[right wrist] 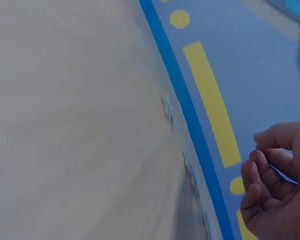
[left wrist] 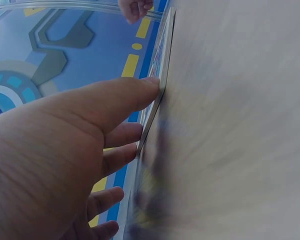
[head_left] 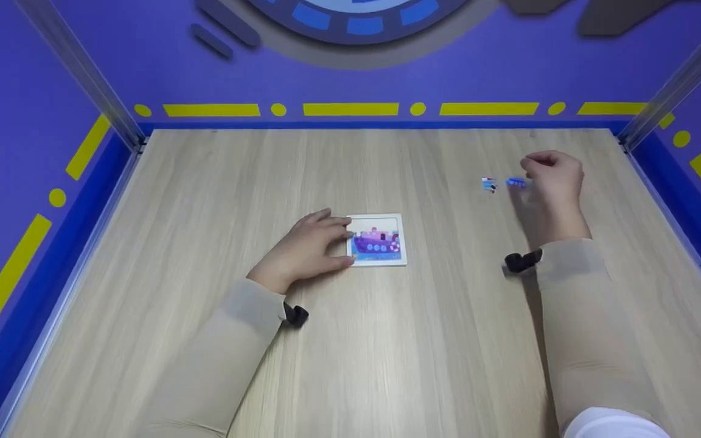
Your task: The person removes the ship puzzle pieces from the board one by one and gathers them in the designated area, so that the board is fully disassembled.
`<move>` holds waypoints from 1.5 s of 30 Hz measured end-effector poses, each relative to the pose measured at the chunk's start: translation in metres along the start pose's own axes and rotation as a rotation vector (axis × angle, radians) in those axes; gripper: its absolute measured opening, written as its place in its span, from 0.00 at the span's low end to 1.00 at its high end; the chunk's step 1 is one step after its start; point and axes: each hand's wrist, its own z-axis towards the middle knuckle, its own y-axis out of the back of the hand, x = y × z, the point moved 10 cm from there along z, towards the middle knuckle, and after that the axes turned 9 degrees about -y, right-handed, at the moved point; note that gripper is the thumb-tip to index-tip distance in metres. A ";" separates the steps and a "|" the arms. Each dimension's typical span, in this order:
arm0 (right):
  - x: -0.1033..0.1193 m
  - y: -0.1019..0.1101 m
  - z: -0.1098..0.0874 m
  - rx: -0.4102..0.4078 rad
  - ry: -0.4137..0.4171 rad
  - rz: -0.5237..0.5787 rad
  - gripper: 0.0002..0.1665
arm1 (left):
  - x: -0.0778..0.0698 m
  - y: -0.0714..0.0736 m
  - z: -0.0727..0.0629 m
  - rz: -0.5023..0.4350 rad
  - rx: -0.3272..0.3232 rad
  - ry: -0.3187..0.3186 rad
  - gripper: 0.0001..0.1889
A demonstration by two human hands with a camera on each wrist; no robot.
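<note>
A small white-framed picture puzzle with a purple and pink boat lies flat on the table. My left hand rests against its left side: the thumb touches near the lower left corner, and other fingertips touch the edge higher up. In the left wrist view, the thumb lies on the frame's edge. Two small loose pieces lie to the right, one white and blue, one bright blue. Above and beside the blue piece hovers my right hand, fingers loosely bent, thumb and forefinger tips close together. Nothing shows between them.
The wood-grain table is bounded by a blue back wall with yellow dashes and by blue side walls. Black wrist mounts sit at both beige sleeves. A white rounded thing shows at the bottom right.
</note>
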 end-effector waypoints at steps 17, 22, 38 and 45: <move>0.063 -0.079 -0.065 0.218 0.224 0.063 0.21 | 0.001 0.001 0.001 -0.025 -0.005 0.009 0.31; 0.075 -0.104 -0.087 0.271 0.243 0.013 0.21 | 0.002 0.002 0.000 -0.036 -0.009 0.016 0.33; 0.110 -0.180 -0.152 0.430 0.374 -0.033 0.17 | 0.005 -0.001 0.001 -0.044 -0.022 0.028 0.35; 0.101 -0.209 -0.165 0.498 0.405 -0.107 0.18 | 0.002 0.002 0.001 -0.036 -0.024 0.019 0.34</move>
